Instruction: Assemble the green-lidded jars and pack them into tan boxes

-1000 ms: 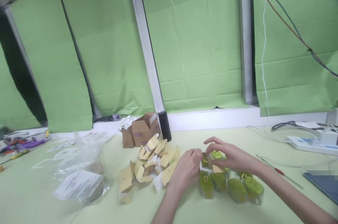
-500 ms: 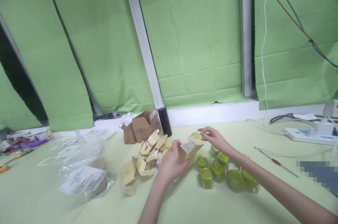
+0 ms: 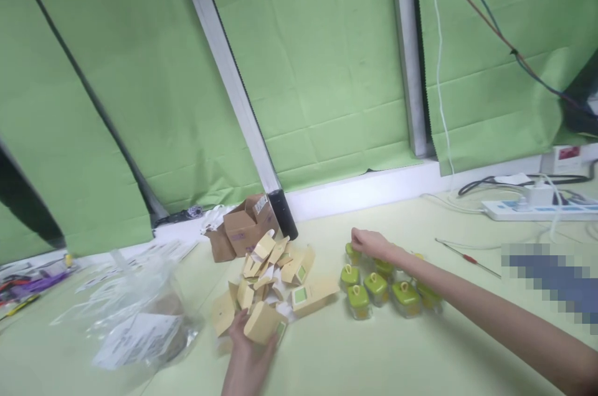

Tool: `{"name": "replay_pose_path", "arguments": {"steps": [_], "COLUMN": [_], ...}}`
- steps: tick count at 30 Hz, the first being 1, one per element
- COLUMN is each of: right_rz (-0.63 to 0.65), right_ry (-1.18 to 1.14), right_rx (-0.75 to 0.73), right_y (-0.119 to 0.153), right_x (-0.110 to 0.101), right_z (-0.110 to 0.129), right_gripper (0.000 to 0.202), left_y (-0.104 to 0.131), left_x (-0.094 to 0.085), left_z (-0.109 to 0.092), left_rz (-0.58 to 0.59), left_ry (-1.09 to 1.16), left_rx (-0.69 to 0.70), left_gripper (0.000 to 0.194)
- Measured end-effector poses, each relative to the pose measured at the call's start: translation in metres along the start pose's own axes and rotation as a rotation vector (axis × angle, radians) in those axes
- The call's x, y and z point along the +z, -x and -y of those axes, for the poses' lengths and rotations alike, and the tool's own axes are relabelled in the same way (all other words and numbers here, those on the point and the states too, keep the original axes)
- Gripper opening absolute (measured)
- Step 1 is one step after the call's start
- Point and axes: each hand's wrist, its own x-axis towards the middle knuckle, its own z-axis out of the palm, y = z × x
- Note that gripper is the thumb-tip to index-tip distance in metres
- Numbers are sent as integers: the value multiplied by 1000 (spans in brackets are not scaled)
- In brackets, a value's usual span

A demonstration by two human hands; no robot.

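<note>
My left hand (image 3: 250, 346) is wrapped round a small yellow box (image 3: 261, 322) at the front of a heap of opened yellow boxes (image 3: 252, 274). Another yellow box with a green window (image 3: 315, 297) lies at the heap's right side. My right hand (image 3: 370, 243) has its fingers closed on a green-lidded jar (image 3: 352, 253), which stands at the back left of a group of similar jars. Nearer me are more clear jars with green lids and loops, such as one jar (image 3: 358, 297) and another (image 3: 405, 295).
An open cardboard box (image 3: 247, 228) and a black cylinder (image 3: 283, 215) stand at the back. Clear plastic bags (image 3: 149, 315) lie on the left. To the right are a red-handled tool (image 3: 468, 258), a white power strip (image 3: 509, 210) and cables.
My left hand has moved left and down to the heap, now on a different-looking yellow box. The jar beside my right hand has come down among the others. The view has shifted.
</note>
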Motion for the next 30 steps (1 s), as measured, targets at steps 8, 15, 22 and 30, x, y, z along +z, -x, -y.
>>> {"name": "replay_pose_path", "arguments": {"steps": [8, 15, 22, 30], "right_rz": [-195, -171, 0, 200], "right_ry": [35, 70, 208, 247], "right_rx": [-11, -5, 31, -182], "right_y": [5, -10, -16, -5], "right_x": [-17, -24, -16, -32], "right_z": [3, 3, -20, -22], "right_gripper": [28, 27, 29, 25], "left_y": [1, 11, 0, -15], "left_x": [-3, -25, 69, 97], "left_z": [6, -56, -134, -132], "left_rz": [-42, -254, 749, 836], "left_ry": [-14, -205, -146, -223], "left_rx": [-42, 76, 383, 404], "left_gripper": [79, 80, 59, 70]}}
